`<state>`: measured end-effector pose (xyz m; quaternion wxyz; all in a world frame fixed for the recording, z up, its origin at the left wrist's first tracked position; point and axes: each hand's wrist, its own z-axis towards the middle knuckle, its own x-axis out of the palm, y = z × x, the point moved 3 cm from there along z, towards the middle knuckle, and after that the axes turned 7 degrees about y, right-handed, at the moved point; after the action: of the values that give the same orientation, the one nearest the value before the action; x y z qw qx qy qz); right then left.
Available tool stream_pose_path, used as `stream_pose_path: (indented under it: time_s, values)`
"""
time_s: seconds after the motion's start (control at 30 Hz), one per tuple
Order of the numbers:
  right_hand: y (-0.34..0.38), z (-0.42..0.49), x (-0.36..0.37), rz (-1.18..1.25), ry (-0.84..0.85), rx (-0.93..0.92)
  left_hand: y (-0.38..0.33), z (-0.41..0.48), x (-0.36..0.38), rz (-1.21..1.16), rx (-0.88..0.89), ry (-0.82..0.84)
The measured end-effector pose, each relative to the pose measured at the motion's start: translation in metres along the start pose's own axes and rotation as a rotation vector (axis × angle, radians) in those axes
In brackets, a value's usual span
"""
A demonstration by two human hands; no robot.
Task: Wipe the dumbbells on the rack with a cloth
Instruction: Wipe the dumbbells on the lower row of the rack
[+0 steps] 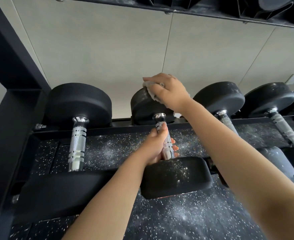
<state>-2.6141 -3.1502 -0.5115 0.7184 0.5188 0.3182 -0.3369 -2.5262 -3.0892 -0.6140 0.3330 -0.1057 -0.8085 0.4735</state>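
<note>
The black rack (11, 118) carries a row of dumbbells. The second dumbbell (175, 177) from its left lies across the rails, with white dust on both heads. The left hand (157, 148) wraps round its chrome handle (160, 122), steadying it. The right hand (168, 90) bunches a grey cloth (149, 89) against the far head's top edge. Firm strokes round the rim would likely serve best. The neighbouring dumbbells (219, 97) sit near, leaving narrow room sideways and more above.

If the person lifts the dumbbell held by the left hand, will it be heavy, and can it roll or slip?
Probably heavy for its size: the dumbbell has thick, solid-looking heads. Its round heads might roll off the rack. The knurled handle in the left hand likely resists slipping.
</note>
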Motion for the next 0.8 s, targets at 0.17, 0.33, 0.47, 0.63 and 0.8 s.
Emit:
stream_pose_path:
  time_s: [0.17,0.33,0.47,0.63,0.8]
  values:
    - [-0.029,-0.026,-0.008,0.680,-0.144,0.167,0.003,0.002,0.000,-0.032,0.020,0.016]
    - [-0.050,-0.027,0.001,0.748,-0.160,0.347,0.004,0.003,0.000,-0.012,0.038,0.019]
    - [-0.029,-0.015,-0.007,0.551,-0.153,0.246,0.002,0.002,0.001,0.005,0.011,0.003]
    - [-0.002,-0.002,0.000,-0.133,-0.078,0.165,0.002,0.004,0.001,0.040,0.013,-0.032]
    - [-0.001,-0.004,0.004,-0.085,-0.120,0.027,0.002,0.005,0.000,0.043,0.007,-0.039]
